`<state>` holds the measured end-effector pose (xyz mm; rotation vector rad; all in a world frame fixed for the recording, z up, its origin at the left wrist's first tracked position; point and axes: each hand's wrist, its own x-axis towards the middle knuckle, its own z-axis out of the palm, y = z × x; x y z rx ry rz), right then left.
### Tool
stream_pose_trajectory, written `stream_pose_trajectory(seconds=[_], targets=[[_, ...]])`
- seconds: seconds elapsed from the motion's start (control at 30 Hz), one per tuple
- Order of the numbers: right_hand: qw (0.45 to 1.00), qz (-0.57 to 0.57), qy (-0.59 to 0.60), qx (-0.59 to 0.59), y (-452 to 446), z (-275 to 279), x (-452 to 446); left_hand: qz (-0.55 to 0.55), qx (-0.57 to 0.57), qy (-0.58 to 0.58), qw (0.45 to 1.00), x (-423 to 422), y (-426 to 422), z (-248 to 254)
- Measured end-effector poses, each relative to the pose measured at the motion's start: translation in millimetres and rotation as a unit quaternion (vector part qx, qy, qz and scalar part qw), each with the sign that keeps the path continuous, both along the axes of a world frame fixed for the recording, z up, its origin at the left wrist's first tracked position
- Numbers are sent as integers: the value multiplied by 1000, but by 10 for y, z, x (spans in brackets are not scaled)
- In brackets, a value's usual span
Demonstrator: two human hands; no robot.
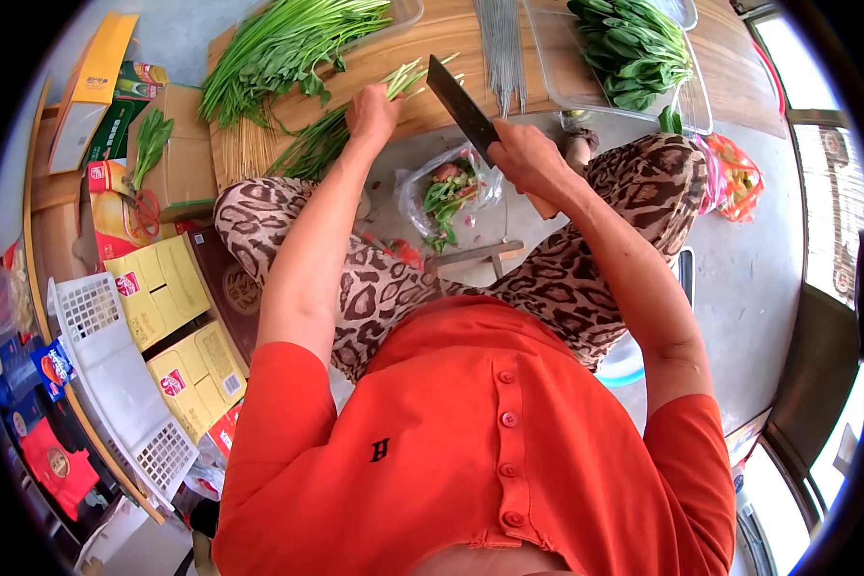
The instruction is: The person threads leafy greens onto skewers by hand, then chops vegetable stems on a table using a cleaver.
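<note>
My left hand is closed around a bunch of thin green stalks near the front edge of the wooden board. The stalks' pale cut ends stick out to the right of my fist. In my right hand is the cleaver, its dark blade pointing up and left, apart from the stalks. A larger heap of long green stalks lies at the board's left. Metal skewers lie behind the blade, and wooden skewers at the left edge.
Leafy greens fill a clear plastic tub at the right. Below the board, a plastic bag holds leaf scraps. Yellow boxes and a white basket stand at the left; a red bag is at the right.
</note>
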<state>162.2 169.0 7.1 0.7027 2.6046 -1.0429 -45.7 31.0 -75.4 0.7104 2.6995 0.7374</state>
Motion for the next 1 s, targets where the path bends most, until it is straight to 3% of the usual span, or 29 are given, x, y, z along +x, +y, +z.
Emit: stream_pose_trajectory(seconds=[1.0], targets=[[999,32,-23,25,-116,-86,-87,-10,25,16,1000,125,-35,-75]])
